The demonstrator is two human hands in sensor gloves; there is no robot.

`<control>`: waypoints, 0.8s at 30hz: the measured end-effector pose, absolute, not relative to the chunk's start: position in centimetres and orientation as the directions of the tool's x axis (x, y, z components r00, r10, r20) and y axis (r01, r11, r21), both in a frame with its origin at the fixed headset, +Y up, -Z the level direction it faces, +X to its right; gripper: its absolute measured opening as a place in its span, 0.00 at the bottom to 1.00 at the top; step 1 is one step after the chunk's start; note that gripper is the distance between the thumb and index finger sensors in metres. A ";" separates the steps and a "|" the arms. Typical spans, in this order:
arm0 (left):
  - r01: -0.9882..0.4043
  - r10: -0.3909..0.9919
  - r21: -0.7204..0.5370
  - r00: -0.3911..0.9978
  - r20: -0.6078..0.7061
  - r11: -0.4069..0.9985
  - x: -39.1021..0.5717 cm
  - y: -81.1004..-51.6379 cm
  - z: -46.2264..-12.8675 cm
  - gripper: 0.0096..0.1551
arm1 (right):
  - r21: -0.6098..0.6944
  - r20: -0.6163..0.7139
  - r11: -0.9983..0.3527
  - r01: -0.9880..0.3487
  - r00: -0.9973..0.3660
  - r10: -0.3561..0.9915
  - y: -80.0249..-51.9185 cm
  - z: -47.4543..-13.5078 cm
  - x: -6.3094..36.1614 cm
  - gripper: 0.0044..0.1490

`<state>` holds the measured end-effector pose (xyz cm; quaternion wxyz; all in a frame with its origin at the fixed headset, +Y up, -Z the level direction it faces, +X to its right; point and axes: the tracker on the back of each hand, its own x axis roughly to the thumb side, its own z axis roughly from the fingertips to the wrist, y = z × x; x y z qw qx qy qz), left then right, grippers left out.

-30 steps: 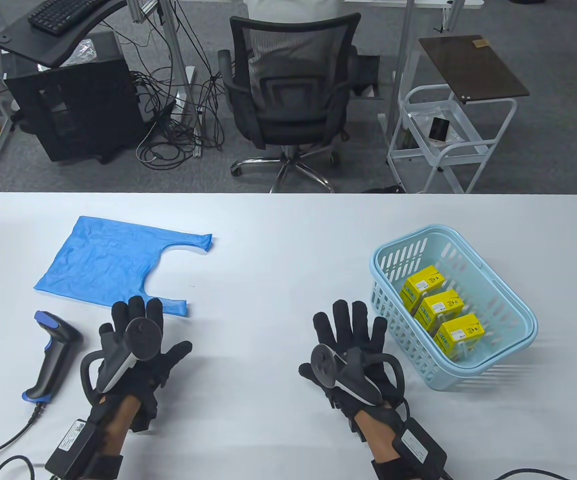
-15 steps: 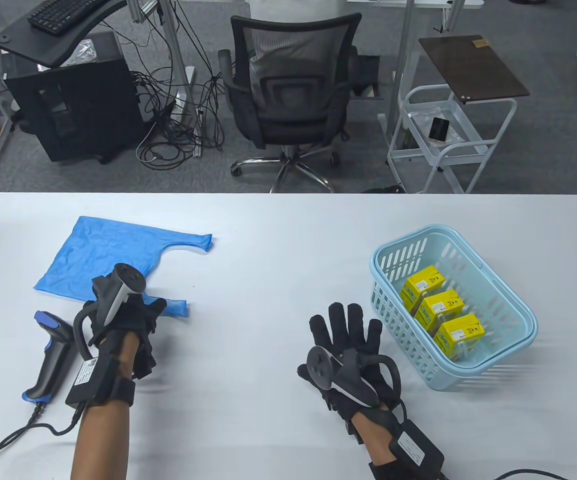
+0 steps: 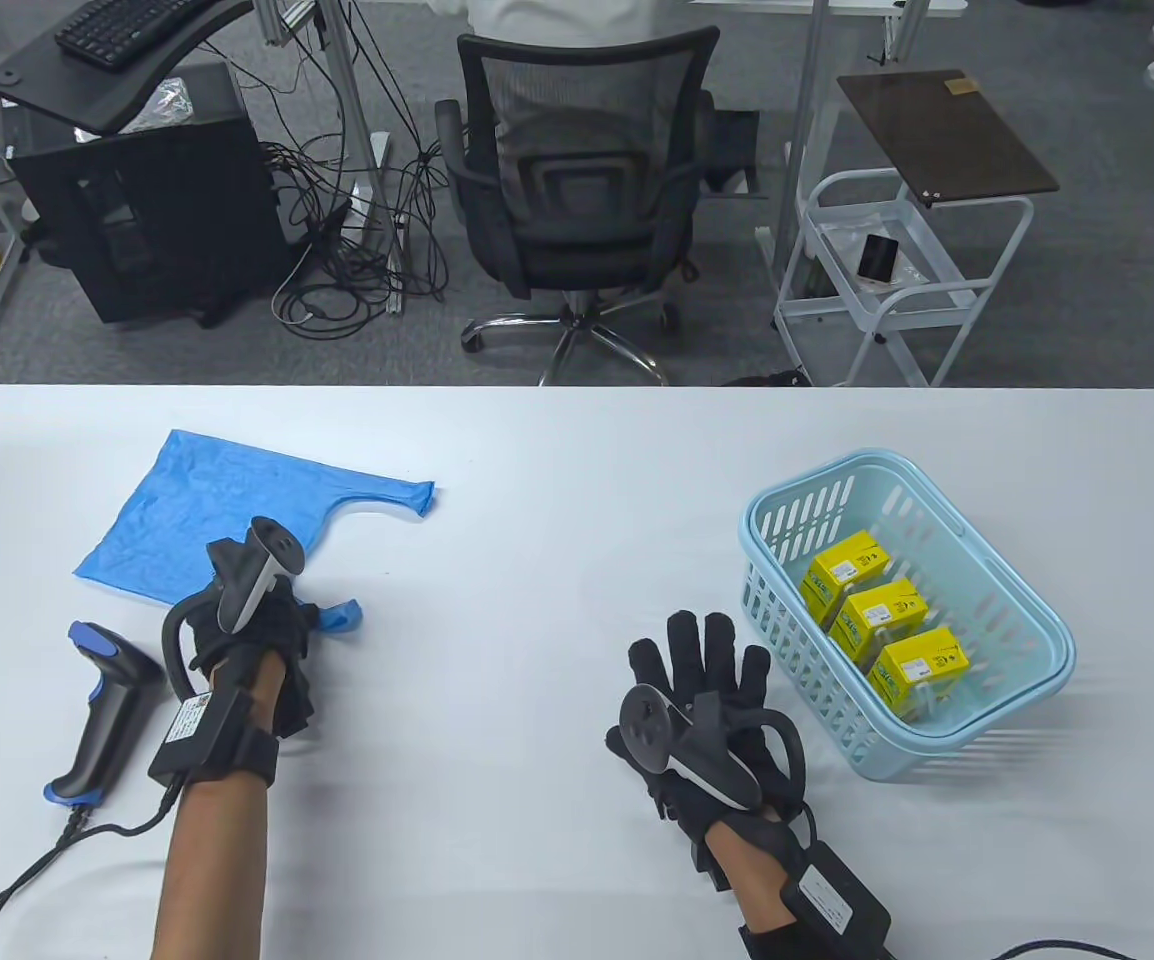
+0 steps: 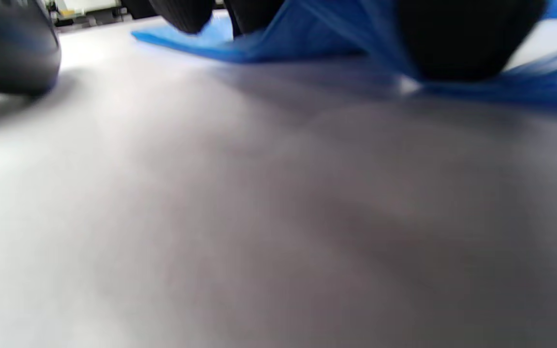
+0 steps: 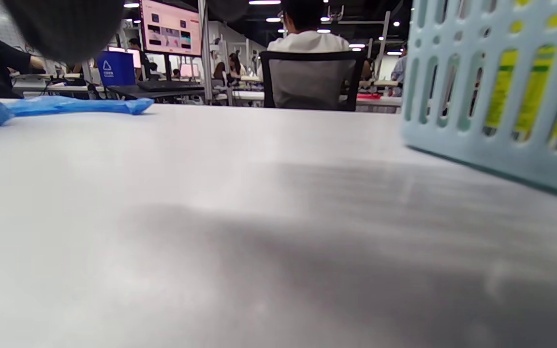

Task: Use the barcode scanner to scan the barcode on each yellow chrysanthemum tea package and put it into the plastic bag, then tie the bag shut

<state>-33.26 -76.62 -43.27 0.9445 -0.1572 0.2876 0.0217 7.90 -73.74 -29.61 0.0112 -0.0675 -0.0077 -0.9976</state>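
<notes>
A flat blue plastic bag (image 3: 217,495) lies on the left of the white table (image 3: 557,480). My left hand (image 3: 277,612) sits on the bag's near handle, fingers curled round it, and the handle's end (image 3: 344,616) sticks out bunched. In the left wrist view my gloved fingers (image 4: 452,43) pull the blue film (image 4: 307,43) taut. The black and blue barcode scanner (image 3: 102,705) lies left of that hand, untouched. Three yellow tea packages (image 3: 877,612) sit in the light blue basket (image 3: 1032,640). My right hand (image 3: 705,655) rests flat and open just left of the basket.
The scanner's cable (image 3: 27,870) runs off the near left edge. Beyond the table's far edge stand an office chair (image 3: 582,190) and a white cart (image 3: 897,270). In the right wrist view the basket wall (image 5: 491,125) stands close on the right.
My left hand left its flat rest, moved forward onto the bag's near handle and curled round it. The handle bunched up and the bag shifted slightly. The right hand barely moved.
</notes>
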 end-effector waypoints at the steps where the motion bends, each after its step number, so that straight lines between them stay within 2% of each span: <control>1: -0.118 -0.054 -0.281 0.841 -0.538 0.953 -33.1 -76.5 -43.2 0.34 | 0.013 0.136 -1.000 0.020 -0.991 -0.018 -73.7 -29.6 7.9 0.55; 6: 0.006 -0.069 -0.129 0.872 -0.485 0.992 -32.4 -75.5 -42.4 0.22 | 0.020 0.153 -0.999 0.024 -0.988 -0.021 -73.7 -29.5 7.5 0.55; 7: -0.002 -0.033 -0.075 0.884 -0.467 0.997 -32.5 -75.2 -42.1 0.21 | 0.026 0.157 -0.999 0.024 -0.987 -0.020 -73.8 -29.4 7.4 0.54; 10: -0.145 0.145 0.034 0.889 -0.435 0.989 -32.6 -74.4 -41.1 0.21 | 0.055 0.185 -0.998 0.000 -0.983 0.011 -73.8 -29.4 7.1 0.54; 12: -0.178 0.202 0.095 0.888 -0.413 0.979 -32.6 -73.2 -40.4 0.21 | 0.057 0.200 -0.998 0.002 -0.980 0.010 -73.8 -29.4 6.8 0.54; 14: -0.237 0.274 0.144 0.888 -0.370 0.961 -32.4 -71.6 -39.6 0.21 | 0.054 0.225 -0.999 0.001 -0.974 0.011 -73.8 -29.4 6.3 0.54; 16: -0.352 0.399 0.195 0.859 -0.322 0.915 -32.1 -69.9 -38.6 0.21 | 0.054 0.248 -0.998 -0.018 -0.968 0.030 -73.7 -29.2 5.9 0.54; 21: -0.665 0.706 0.258 0.699 -0.115 0.701 -30.4 -65.8 -35.3 0.21 | 0.083 0.325 -0.990 -0.117 -0.935 0.138 -73.2 -28.3 4.5 0.52; 24: -0.829 0.844 0.212 0.536 0.037 0.517 -29.3 -64.3 -32.6 0.21 | 0.117 0.378 -0.964 -0.238 -0.887 0.265 -72.5 -27.6 4.0 0.50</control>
